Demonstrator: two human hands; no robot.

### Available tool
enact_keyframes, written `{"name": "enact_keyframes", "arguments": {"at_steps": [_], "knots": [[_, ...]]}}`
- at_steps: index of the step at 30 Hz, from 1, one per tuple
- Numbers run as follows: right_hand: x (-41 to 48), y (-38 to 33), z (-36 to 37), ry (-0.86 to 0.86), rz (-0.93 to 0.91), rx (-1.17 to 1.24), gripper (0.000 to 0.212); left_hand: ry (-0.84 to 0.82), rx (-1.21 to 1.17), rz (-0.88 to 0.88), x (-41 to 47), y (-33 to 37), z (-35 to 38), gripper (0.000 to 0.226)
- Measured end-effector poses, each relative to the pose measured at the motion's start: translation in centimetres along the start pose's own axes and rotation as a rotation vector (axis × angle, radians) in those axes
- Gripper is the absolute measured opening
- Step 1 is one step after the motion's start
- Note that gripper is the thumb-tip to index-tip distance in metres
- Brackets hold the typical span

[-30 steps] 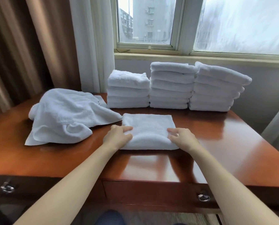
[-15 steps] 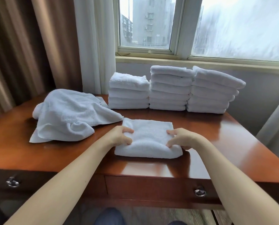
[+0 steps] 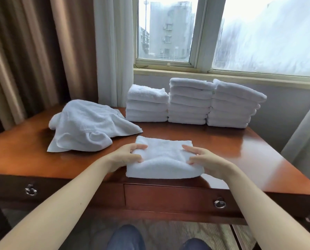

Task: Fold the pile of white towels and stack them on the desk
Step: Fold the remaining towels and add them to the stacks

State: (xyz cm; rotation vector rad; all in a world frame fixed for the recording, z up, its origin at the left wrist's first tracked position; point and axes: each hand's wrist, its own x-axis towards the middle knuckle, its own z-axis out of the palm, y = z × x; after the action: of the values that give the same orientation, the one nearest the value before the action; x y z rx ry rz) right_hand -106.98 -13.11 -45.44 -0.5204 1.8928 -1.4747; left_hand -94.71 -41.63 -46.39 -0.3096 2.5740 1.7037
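Observation:
A folded white towel (image 3: 164, 157) lies at the front edge of the wooden desk (image 3: 241, 152), its near edge lifted a little. My left hand (image 3: 127, 156) grips its left side, thumb on top and fingers under. My right hand (image 3: 203, 159) grips its right side the same way. A loose pile of unfolded white towels (image 3: 86, 127) lies on the desk to the left. Three stacks of folded towels stand at the back: a low left stack (image 3: 147, 104), a taller middle stack (image 3: 189, 101) and a right stack (image 3: 231, 105).
The desk has drawers with metal ring pulls (image 3: 219, 203) along its front. Curtains (image 3: 42, 51) hang at the left and a window (image 3: 222, 33) with its sill is behind the stacks. My knees (image 3: 125, 239) show below the desk edge.
Both hands have curled round the sides of the folded towel and drawn it toward the desk's front edge, raising its near edge. The view has tilted down slightly.

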Motion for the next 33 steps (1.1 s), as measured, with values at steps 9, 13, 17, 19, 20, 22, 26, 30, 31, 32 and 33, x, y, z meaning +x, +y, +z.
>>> {"name": "enact_keyframes", "arguments": {"at_steps": [9, 13, 17, 19, 20, 22, 26, 30, 31, 32, 33], "knots": [[0.9, -2.6, 1.6, 0.044, -0.273, 0.139, 0.067, 0.052, -0.184, 0.126, -1.9, 1.8, -3.7, 0.063], [3.2, -5.5, 1.8, 0.091, -0.356, 0.137, 0.063, 0.131, -0.262, 0.178, -0.9, 3.7, -6.1, 0.064], [6.2, -8.8, 1.5, 0.094, -0.413, 0.126, 0.062, 0.2, -0.188, 0.209, 1.3, 5.4, -9.3, 0.071], [8.1, -10.7, 1.3, 0.103, -0.435, 0.106, 0.062, 0.215, -0.172, 0.223, 3.0, 6.2, -11.1, 0.068], [9.1, -11.6, 1.1, 0.111, -0.442, 0.085, 0.062, 0.211, -0.174, 0.23, 4.0, 6.6, -12.0, 0.066], [11.4, -13.4, 0.6, 0.127, -0.451, 0.054, 0.061, 0.199, -0.194, 0.238, 6.1, 7.5, -13.9, 0.065], [15.8, -17.2, -0.2, 0.193, -0.455, -0.046, 0.056, 0.236, -0.191, 0.228, 10.8, 9.7, -17.5, 0.068], [20.5, -21.4, -1.4, 0.25, -0.452, -0.103, 0.059, 0.309, -0.192, 0.246, 15.8, 11.9, -20.5, 0.067], [21.7, -22.4, -1.6, 0.268, -0.454, -0.099, 0.06, 0.318, -0.2, 0.266, 17.1, 12.2, -21.2, 0.066], [22.8, -23.4, -1.8, 0.282, -0.458, -0.098, 0.06, 0.326, -0.202, 0.285, 18.5, 12.5, -21.9, 0.066], [23.9, -24.4, -2.0, 0.295, -0.463, -0.105, 0.061, 0.331, -0.197, 0.298, 19.8, 12.8, -22.6, 0.066]]}}
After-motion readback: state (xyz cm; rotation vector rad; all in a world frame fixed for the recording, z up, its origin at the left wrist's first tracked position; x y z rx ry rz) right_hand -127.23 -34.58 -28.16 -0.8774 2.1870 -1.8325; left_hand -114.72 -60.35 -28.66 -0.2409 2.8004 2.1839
